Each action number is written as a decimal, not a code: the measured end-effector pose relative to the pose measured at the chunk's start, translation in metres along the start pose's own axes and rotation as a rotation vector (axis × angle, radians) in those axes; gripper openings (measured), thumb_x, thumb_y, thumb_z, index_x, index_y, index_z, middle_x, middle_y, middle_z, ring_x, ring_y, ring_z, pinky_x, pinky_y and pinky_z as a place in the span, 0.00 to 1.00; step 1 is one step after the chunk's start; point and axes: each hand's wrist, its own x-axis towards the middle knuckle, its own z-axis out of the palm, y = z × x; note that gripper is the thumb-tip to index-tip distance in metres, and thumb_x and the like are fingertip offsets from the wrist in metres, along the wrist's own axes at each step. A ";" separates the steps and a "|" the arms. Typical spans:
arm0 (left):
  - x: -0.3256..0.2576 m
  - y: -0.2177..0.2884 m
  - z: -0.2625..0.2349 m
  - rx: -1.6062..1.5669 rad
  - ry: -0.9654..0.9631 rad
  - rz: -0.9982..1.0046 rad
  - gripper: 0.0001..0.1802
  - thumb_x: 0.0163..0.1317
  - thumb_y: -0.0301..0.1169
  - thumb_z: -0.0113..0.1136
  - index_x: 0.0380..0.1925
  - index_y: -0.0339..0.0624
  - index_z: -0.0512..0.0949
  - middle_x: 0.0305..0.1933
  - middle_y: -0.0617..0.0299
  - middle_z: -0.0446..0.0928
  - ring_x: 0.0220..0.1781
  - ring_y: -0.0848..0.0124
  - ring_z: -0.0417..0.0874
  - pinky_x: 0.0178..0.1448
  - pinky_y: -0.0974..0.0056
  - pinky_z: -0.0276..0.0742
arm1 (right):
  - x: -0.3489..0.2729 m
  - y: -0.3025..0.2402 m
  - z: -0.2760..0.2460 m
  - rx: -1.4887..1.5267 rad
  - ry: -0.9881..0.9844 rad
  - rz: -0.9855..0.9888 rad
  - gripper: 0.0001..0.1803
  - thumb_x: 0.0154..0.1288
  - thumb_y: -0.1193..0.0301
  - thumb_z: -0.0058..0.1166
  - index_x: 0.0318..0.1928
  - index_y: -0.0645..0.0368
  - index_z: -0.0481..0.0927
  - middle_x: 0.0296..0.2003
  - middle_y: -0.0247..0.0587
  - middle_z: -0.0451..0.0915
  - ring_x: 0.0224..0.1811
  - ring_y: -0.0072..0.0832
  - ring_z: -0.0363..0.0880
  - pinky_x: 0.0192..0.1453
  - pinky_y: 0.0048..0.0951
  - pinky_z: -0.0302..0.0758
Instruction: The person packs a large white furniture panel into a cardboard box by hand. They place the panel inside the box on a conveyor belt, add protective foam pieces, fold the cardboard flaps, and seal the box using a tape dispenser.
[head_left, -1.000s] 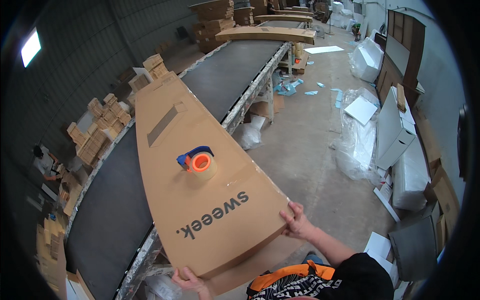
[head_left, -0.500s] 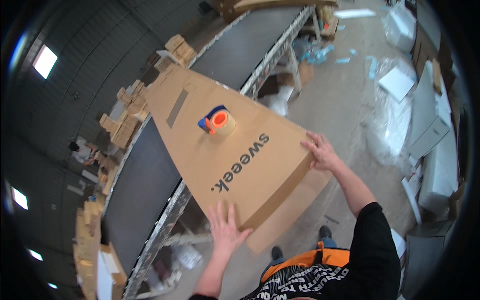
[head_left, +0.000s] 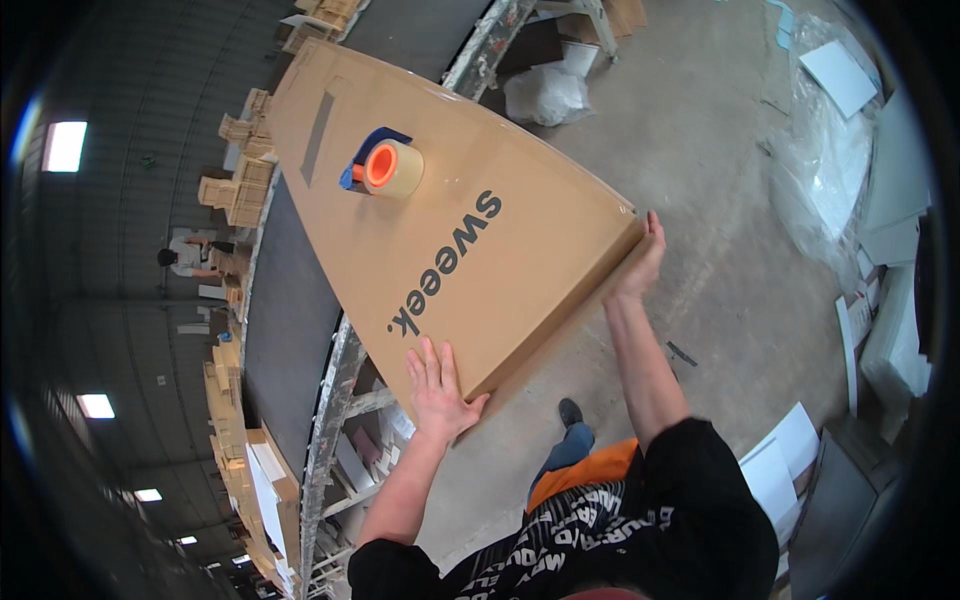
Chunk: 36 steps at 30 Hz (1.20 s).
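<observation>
A large flat cardboard box (head_left: pixel 430 240) with dark lettering lies across a conveyor, its near end sticking out toward me. My left hand (head_left: pixel 440 395) rests spread on the box's near left corner, its thumb reaching over the edge. At the near right corner, my right hand (head_left: pixel 637 262) presses against the end with fingers stretched upward; its palm side is hidden. On top of the box stands a tape dispenser (head_left: pixel 390 168) with an orange core, a roll of tan tape and a blue guard. Neither hand touches the dispenser.
The dark conveyor belt (head_left: pixel 290 310) runs beneath the box, along a worn metal frame (head_left: pixel 335 400). Stacked wooden parts (head_left: pixel 240 190) line its far side, where another person (head_left: pixel 190 255) works. Plastic wrap (head_left: pixel 820 190) and white panels (head_left: pixel 780 460) lie at the right.
My right hand has gone from the top of the near right corner down to the box's end. The flap jutting from that end now shows far less. My left hand stays on its corner.
</observation>
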 end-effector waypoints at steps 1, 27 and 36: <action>0.002 -0.003 0.005 -0.025 0.036 0.013 0.61 0.35 0.48 0.76 0.68 0.34 0.55 0.72 0.32 0.48 0.69 0.26 0.51 0.70 0.37 0.54 | -0.001 0.006 0.002 -0.086 0.008 -0.121 0.31 0.73 0.53 0.31 0.66 0.64 0.62 0.67 0.46 0.61 0.70 0.35 0.57 0.73 0.35 0.51; 0.134 0.093 0.056 -0.332 0.404 0.371 0.60 0.34 0.57 0.65 0.65 0.30 0.56 0.69 0.32 0.53 0.72 0.31 0.47 0.72 0.28 0.38 | 0.125 0.145 0.387 -1.485 -1.631 -1.555 0.36 0.55 0.73 0.57 0.65 0.63 0.62 0.57 0.59 0.71 0.58 0.50 0.71 0.61 0.44 0.68; 0.131 0.118 0.033 -0.175 0.220 0.130 0.60 0.31 0.59 0.67 0.66 0.38 0.59 0.72 0.34 0.49 0.74 0.34 0.42 0.72 0.27 0.31 | 0.157 0.028 0.253 -1.064 -1.513 -0.450 0.25 0.58 0.71 0.54 0.56 0.65 0.71 0.43 0.38 0.79 0.44 0.29 0.77 0.46 0.30 0.73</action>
